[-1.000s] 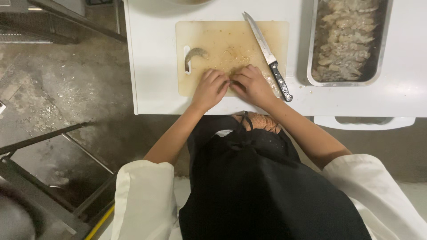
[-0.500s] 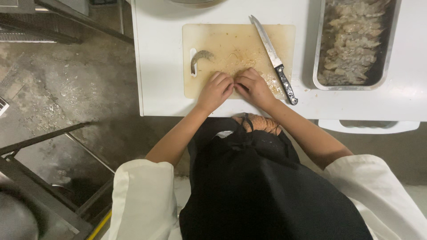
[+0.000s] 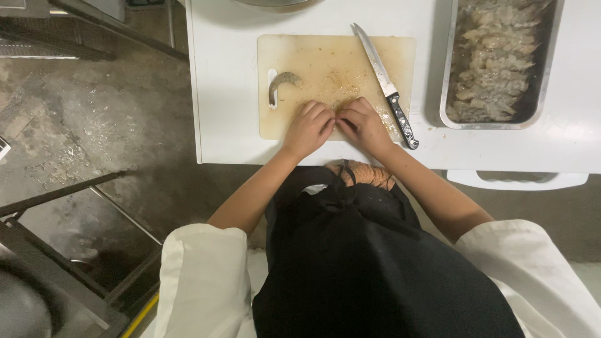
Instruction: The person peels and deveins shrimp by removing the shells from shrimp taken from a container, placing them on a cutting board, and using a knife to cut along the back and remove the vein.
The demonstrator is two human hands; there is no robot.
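Two hands are meeting, curled, at the near edge of a cutting board (image 3: 338, 62).

Both forearms are reaching forward and angling inward over the white table (image 3: 225, 94). The left hand (image 3: 308, 128) and right hand (image 3: 364, 124) are pressing fingertips together over something small; what they are pinching is hidden. One grey shrimp (image 3: 283, 81) is lying apart at the board's left. A knife (image 3: 387, 87) is lying diagonally just beside the right hand. A metal tray (image 3: 446, 94) of peeled shrimp is sitting further right.
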